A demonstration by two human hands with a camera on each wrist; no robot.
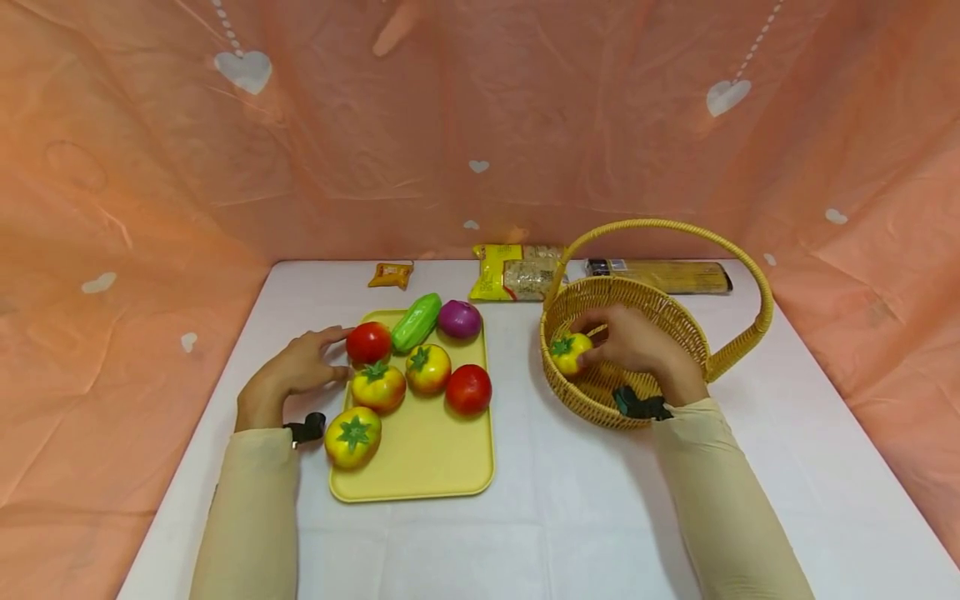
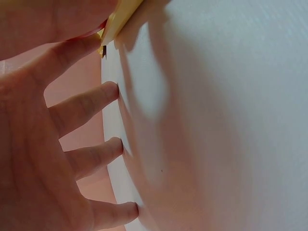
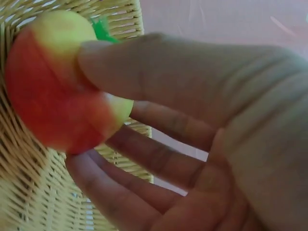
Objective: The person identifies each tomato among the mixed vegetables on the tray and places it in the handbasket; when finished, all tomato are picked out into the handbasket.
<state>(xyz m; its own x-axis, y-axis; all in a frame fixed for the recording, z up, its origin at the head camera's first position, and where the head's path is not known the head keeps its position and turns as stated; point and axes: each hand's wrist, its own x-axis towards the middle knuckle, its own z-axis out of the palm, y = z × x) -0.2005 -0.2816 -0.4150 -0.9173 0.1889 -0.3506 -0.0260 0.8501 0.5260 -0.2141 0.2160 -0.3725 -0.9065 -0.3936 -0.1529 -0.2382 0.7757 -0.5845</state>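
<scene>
My right hand (image 1: 633,337) is down inside the wicker basket (image 1: 551,387), its thumb and fingers pinching a yellow-and-red tomato (image 1: 567,353) with a green star-shaped top. In the right wrist view that tomato (image 3: 57,91) is close against the basket's woven wall. My left hand (image 1: 300,367) is at the left edge of the yellow tray (image 1: 420,475), fingers spread. The left wrist view shows the index finger at the tray's rim (image 2: 118,21) and the other fingertips on the white cloth. Beside this hand on the tray are a red tomato (image 1: 368,342) and a yellow-and-red tomato (image 1: 378,387).
Also on the tray are a green cucumber (image 1: 417,323), a purple onion (image 1: 460,320), another red tomato (image 1: 468,390) and two more yellow-and-red tomatoes (image 1: 353,437). Behind lie a small orange packet (image 1: 391,274), a yellow-and-clear bag (image 1: 517,272) and a noodle pack (image 1: 667,276). The basket's handle (image 1: 660,223) arches high.
</scene>
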